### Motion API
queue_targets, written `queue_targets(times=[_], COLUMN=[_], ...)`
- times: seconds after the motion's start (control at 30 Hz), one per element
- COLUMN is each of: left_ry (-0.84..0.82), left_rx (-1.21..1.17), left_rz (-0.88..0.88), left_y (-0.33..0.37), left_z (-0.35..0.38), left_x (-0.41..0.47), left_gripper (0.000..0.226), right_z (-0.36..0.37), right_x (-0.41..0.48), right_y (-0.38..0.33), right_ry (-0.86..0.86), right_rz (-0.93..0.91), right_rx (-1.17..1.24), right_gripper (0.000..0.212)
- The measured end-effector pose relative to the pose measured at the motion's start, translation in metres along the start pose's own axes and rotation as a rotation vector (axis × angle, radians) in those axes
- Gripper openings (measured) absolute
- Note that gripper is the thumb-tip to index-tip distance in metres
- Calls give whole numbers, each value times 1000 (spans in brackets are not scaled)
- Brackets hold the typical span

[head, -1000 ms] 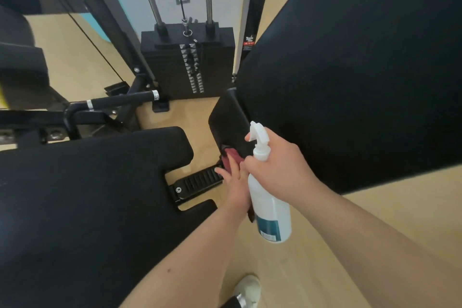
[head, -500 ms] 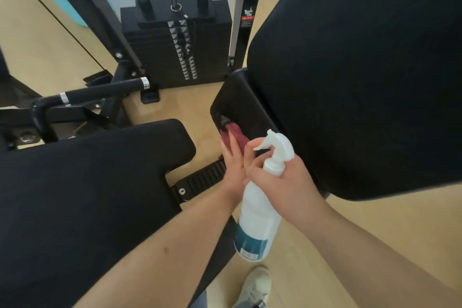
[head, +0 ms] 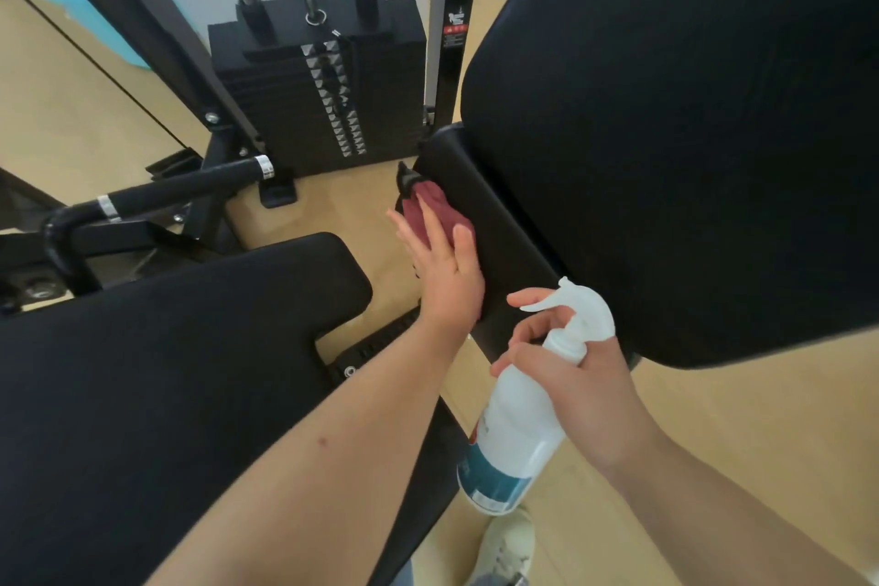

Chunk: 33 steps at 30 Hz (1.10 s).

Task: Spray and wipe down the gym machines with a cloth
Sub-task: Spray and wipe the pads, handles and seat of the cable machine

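My left hand lies flat, fingers spread, pressing a dark red cloth against the left side of a narrow black pad on the gym machine. My right hand grips a white spray bottle with a teal label by its neck, nozzle pointing left, bottle hanging down and tilted. A large black back pad rises on the right. A black seat pad fills the lower left.
A black weight stack with two chrome guide rods stands behind. A black handle bar with silver rings juts out at left. Wooden floor shows on the right. A white shoe is at the bottom.
My left hand slid the cloth farther up along the narrow pad. My right hand dropped down and back with the bottle, away from the pad.
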State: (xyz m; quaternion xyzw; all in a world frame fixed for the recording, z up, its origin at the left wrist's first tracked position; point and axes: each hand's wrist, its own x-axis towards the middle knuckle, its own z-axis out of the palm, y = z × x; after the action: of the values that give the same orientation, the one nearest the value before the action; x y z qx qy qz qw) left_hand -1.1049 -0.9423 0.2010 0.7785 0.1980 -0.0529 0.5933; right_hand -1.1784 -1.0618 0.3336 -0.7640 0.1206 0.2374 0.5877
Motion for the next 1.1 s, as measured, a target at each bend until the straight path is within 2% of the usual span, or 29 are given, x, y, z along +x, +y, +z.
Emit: queue_targets(times=[0.2,0.43,0.53,0.63,0.7,0.77,0.87,0.9,1.0,1.1], left_ry=[-123,31,72,14,-42,-128,-194,-177,-101,103], left_rx=[39,18,34,73,120,146,204,222,176,48], left_rz=[78,65,73,113,170,205,173,162,153,1], left_y=[-13,30,30,27,17,4,-11,-13,9,54], left_z=[7,-20,-14,3,19,39,59,60,54,51], left_x=[-40,38,25,-12,-52,-93,-130,-132,-116,-83], left_gripper=[71,71,65,57,62,78,96,96,69,58], right_z=[-4,-8,-7,-11,-20,-30,-46,-51,-63,-69], right_x=[-6,1,-5,-20,-33,-46,-63,-67,-75,-76], right_y=[2,1,5,13,20,29,41,42,42,44], right_ry=[6,5,46,82,106,147,208,213,200,182], right_rz=[13,-43,-46,-34,-16,21,69,64,44,47], right_rx=[-22,-32,-20,3,20,62,101,101,86,70], right_gripper=[48,38,41,45,44,37,27,30,41,36])
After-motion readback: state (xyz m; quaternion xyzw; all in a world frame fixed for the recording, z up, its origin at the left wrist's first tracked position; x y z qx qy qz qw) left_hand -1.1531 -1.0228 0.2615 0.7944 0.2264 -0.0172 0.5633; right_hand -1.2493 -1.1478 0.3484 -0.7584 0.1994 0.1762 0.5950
